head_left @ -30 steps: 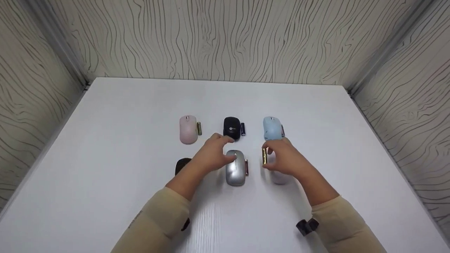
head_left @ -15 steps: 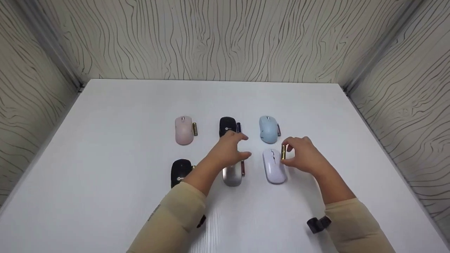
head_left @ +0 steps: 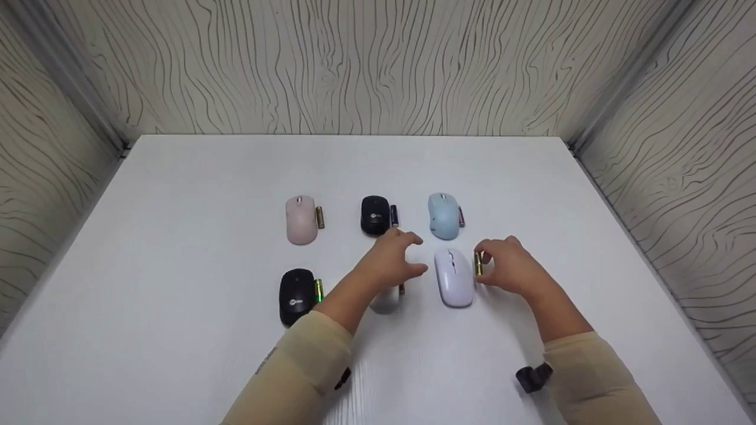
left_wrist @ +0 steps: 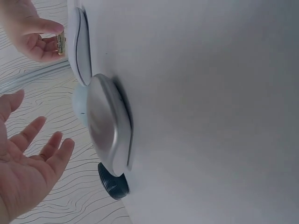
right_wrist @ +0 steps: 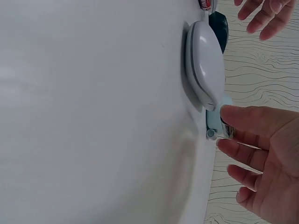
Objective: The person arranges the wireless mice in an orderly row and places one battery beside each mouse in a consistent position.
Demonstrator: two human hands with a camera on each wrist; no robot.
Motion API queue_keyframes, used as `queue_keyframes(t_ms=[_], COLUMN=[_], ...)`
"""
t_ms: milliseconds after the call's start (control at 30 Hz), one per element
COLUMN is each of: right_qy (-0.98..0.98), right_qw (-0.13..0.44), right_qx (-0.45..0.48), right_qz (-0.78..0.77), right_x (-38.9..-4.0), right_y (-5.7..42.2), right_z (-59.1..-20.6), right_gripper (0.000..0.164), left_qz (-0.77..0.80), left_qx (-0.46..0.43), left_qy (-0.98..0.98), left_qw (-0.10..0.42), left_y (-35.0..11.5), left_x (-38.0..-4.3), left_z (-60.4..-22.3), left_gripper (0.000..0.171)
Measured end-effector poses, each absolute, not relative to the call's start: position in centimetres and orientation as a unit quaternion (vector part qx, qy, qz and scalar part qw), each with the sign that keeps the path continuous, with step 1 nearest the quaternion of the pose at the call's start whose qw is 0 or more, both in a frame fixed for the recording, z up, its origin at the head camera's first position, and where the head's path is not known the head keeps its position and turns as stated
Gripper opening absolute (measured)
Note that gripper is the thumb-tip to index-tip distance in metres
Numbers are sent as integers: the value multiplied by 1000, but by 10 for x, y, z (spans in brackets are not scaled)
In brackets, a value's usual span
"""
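Note:
My right hand (head_left: 512, 267) pinches a gold battery (head_left: 478, 265) between thumb and fingertips, just right of the pale lavender mouse (head_left: 454, 280). In the left wrist view, this battery (left_wrist: 60, 43) shows above the far side of that mouse. Over the silver mouse (head_left: 385, 303) hovers my left hand (head_left: 385, 261), fingers spread and holding nothing. It hides most of that mouse and of the reddish battery (head_left: 402, 289) beside it in the head view. The left wrist view shows the silver mouse (left_wrist: 106, 125) apart from the left fingers.
Behind stand a pink mouse (head_left: 302, 221), a black mouse (head_left: 375, 215) and a light blue mouse (head_left: 443, 217), each with a battery at its right. At front left, another black mouse (head_left: 296, 295) has a green-gold battery (head_left: 319, 290) beside it. Patterned walls enclose the white table (head_left: 195, 195).
My right hand has carried the gold battery from over the lavender mouse to its right side and lowered it slightly. The left hand has shifted right over the silver mouse.

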State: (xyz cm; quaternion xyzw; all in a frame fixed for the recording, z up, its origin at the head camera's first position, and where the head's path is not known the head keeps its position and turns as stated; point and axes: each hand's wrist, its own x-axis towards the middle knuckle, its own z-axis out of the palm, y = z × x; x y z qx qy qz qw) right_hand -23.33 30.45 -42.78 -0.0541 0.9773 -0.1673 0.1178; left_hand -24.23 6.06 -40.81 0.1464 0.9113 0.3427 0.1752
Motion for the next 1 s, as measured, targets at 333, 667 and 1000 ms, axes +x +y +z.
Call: queue_keyframes(t_ms=[333, 667, 1000], right_qy=[975, 970, 960], right_qw=[136, 151, 159], right_qx=[-85, -87, -98], right_qz=[-153, -170, -210], right_x=[-234, -236, -233], right_y=[300, 301, 302], right_z=[-438, -446, -446], right_gripper=[42, 41, 44], left_qz=[351, 343, 340], left_qx=[145, 145, 141], left_qy=[909, 914, 914], left_qw=[170, 165, 174], left_y=[51, 48, 45], left_x=[-241, -240, -240], left_z=[-413, -416, -415], left_gripper=[48, 49, 50])
